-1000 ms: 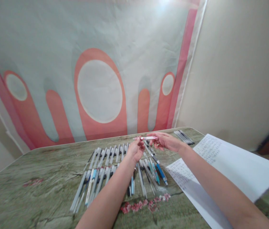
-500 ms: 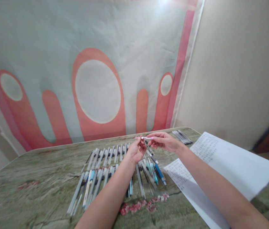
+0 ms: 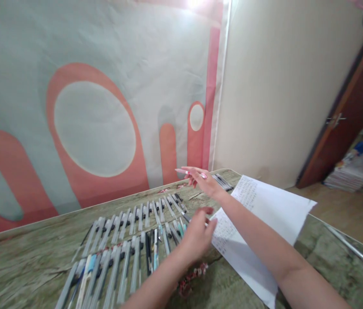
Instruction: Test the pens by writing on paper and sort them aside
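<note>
My right hand (image 3: 202,180) is closed around a slim pink-and-white pen (image 3: 183,171), its tip pointing left above the table's far edge. Lower down, my left hand (image 3: 199,229) hovers by the left corner of a handwritten sheet of paper (image 3: 265,206), thumb and fingers apart and slightly curled. I cannot tell whether it touches the paper. Left of that hand, two long rows of pens lie side by side, among them a clear-barrelled pen (image 3: 125,266) and a white pen with a light blue part (image 3: 85,277).
Several more pens (image 3: 222,182) lie together at the far right of the green marbled table (image 3: 17,266). Behind it hangs a grey and coral printed cloth (image 3: 98,124). A brown door (image 3: 345,116) and a wrapped stack (image 3: 350,171) on the floor are at right.
The view has swung right. My hands, earlier together at the pink pen, are apart: the right keeps the pen, while the left has come down toward the paper.
</note>
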`<action>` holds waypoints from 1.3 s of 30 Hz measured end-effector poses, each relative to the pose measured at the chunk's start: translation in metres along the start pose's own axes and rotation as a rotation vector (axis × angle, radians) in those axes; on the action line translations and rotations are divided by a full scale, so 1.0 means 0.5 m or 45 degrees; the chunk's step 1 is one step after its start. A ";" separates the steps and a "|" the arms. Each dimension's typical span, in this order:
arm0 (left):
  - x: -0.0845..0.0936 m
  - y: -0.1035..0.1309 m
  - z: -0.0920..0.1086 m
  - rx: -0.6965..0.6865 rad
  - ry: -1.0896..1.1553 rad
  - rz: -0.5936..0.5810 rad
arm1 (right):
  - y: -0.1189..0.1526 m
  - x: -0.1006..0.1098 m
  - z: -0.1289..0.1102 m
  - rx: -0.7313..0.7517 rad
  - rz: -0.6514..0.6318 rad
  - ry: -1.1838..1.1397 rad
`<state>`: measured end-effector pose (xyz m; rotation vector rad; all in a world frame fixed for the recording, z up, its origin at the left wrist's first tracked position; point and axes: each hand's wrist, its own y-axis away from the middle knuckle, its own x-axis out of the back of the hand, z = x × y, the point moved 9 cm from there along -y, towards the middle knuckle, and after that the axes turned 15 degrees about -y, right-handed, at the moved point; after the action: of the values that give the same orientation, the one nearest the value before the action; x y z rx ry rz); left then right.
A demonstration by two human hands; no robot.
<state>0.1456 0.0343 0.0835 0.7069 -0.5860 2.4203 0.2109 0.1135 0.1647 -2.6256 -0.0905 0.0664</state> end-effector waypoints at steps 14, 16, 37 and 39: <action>-0.206 0.133 0.056 -0.563 -0.900 -0.592 | -0.002 0.161 0.006 0.071 0.424 -0.269; -0.200 0.132 0.060 -0.572 -0.912 -0.562 | 0.018 0.188 0.037 -0.130 0.338 -0.395; -0.194 0.136 0.071 -0.538 -1.043 -0.542 | 0.415 0.494 0.111 -0.432 0.622 0.583; -0.195 0.136 0.071 -0.531 -1.049 -0.548 | 0.414 0.493 0.108 -0.425 0.634 0.658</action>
<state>0.1867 -0.0727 0.0363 1.4598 -1.0759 1.4791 0.4639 -0.0212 0.0083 -2.8336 0.7889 -0.4919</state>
